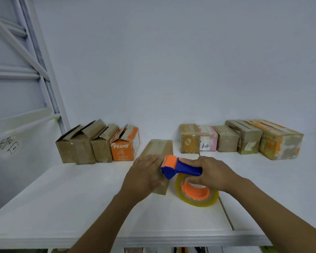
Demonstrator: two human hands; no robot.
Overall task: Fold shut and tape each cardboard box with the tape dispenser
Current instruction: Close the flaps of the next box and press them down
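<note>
- Brown cardboard box [159, 147], folded shut, under spread left grip [144, 174].
- Right grip [212, 172] clasps blue-and-orange tape dispenser [182, 168].
- Five boxes [227, 141] look taped; four others [100, 148] stand open.

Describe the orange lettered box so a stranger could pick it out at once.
On the white table, four boxes with open flaps stand in a row at the back left, beside the shelf frame. The orange box is the rightmost, nearest the brown box under the left hand. Its three neighbours are plain brown; it alone is orange with white PRAMY lettering.
</note>
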